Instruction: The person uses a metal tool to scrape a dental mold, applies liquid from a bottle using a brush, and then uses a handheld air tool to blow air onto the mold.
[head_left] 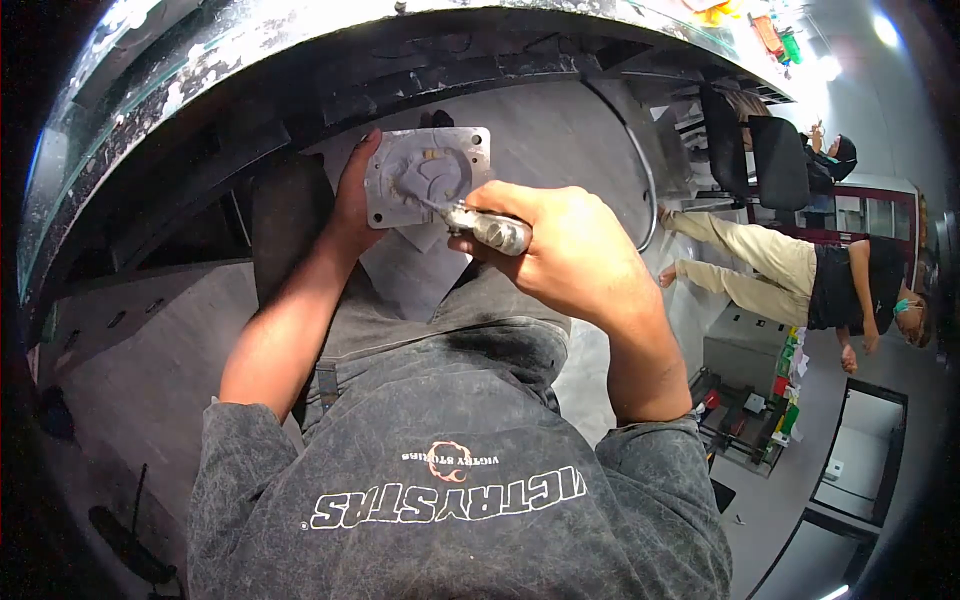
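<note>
My left hand (354,192) is closed on the left edge of a squarish grey metal mold plate (402,205), which has corner holes and a rounded relief in its middle. The plate is held up above my lap. In my right hand (568,243) is a silver handheld tool (497,232) with a thin tip, its body wrapped by my fingers. That tip points left, right at the lower part of the relief. My palm hides the rear of the tool.
A worn, paint-spotted bench edge (215,62) curves across the top. A dark hose (640,160) hangs at the right of my hands. Farther right are a black chair (778,165), a standing person (840,280) and another person (832,160) farther back.
</note>
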